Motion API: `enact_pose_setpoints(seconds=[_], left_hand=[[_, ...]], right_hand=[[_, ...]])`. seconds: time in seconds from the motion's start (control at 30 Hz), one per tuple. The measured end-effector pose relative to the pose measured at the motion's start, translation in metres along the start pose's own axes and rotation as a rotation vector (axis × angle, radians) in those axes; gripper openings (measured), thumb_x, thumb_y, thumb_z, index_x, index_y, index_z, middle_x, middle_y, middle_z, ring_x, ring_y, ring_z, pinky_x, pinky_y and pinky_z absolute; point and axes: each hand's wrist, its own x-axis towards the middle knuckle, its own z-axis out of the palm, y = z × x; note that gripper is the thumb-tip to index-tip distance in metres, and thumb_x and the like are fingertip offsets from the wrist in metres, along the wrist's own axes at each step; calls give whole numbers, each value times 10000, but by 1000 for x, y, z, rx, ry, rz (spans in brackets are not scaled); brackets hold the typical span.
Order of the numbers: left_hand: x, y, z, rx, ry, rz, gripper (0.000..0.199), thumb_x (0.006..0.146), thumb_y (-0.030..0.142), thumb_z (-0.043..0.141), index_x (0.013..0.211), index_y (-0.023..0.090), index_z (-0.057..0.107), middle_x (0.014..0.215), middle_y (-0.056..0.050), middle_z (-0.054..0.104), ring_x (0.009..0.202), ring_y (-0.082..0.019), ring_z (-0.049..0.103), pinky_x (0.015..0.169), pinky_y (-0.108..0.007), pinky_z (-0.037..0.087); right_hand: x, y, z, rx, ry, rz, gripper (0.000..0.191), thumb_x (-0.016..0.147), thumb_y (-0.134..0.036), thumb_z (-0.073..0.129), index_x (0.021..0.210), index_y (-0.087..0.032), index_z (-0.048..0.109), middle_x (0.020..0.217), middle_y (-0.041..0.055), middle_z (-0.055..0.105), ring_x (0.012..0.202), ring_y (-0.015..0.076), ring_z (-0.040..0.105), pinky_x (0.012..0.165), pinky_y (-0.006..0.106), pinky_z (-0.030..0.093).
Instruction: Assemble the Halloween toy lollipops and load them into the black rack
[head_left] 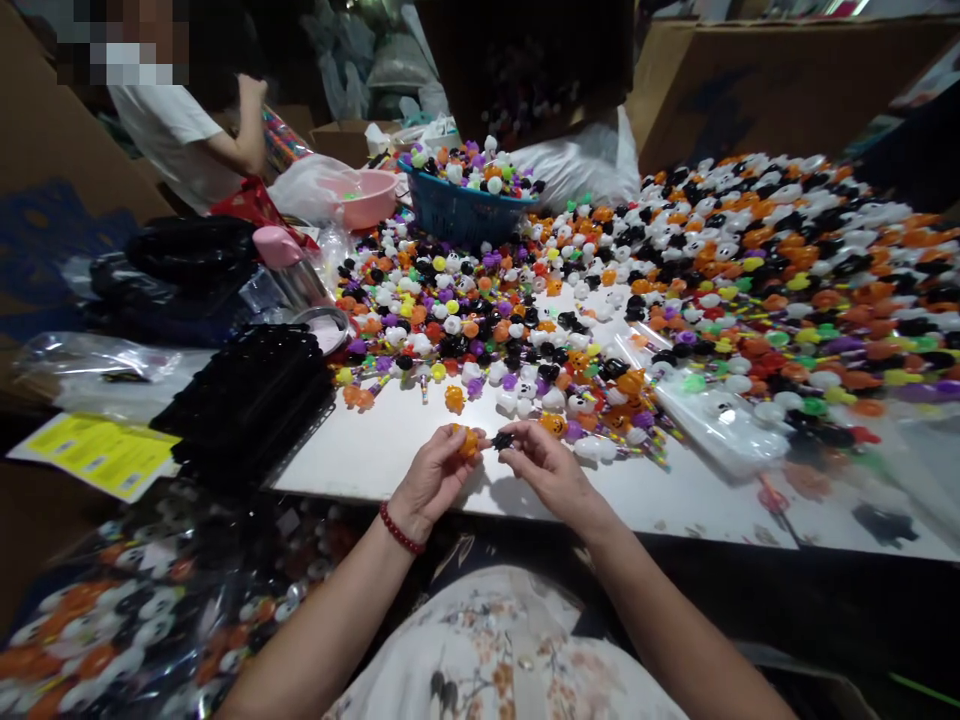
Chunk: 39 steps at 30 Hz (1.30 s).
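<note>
Near the front edge of the white table (337, 455), my left hand (435, 478) pinches an orange figure (468, 441) between thumb and fingers. My right hand (551, 475) holds a small black piece (501, 440) at its fingertips, just right of the orange figure. The two pieces are close together, and a short light part shows between them. Another orange pumpkin figure (454, 399) lies on the table beyond my hands. Behind it spreads a large heap of small orange, white, black, purple and green figures (480, 325).
A blue basket (469, 215) full of figures and a pink bowl (367, 198) stand at the back. At left are a black stack (247, 400) and a yellow sheet (94, 455). Clear plastic bags (724, 420) lie at right. A person (176, 120) works at back left.
</note>
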Motion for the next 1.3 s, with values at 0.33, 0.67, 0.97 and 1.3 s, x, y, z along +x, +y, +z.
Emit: enact_pose_setpoints(seconds=[0.33, 0.67, 0.97, 1.3], left_hand=[[0, -18, 13, -66, 45, 80, 338, 777, 427, 750, 927, 148, 633, 1043, -93, 709, 998, -195, 651, 850, -312, 532], [-8, -16, 8, 137, 156, 164, 263, 616, 216, 808, 766, 171, 596, 793, 28, 625, 629, -60, 540, 524, -168, 390], [-18, -5, -1, 730, 0, 378, 150, 777, 311, 704, 860, 203, 768, 931, -55, 661, 679, -122, 561, 588, -236, 444], [-21, 19, 0, 1136, -268, 467, 99, 784, 252, 672, 820, 222, 759, 814, -60, 689, 756, -172, 604, 741, -277, 468]], right_hand=[[-12, 9, 26, -39, 17, -29, 255, 910, -366, 588, 1115, -215, 571, 888, 15, 655, 777, 153, 580, 698, 268, 454], [-15, 8, 20, -105, 52, -23, 293, 915, -385, 587, 1156, -219, 589, 936, 22, 663, 812, 157, 597, 734, 277, 465], [-15, 10, 10, 6, -52, -10, 336, 941, -398, 555, 1236, -244, 610, 1124, 45, 655, 1007, 180, 608, 889, 315, 491], [-20, 3, 10, -87, -119, -40, 312, 946, -379, 550, 1207, -244, 656, 1146, 52, 677, 1065, 210, 617, 970, 361, 472]])
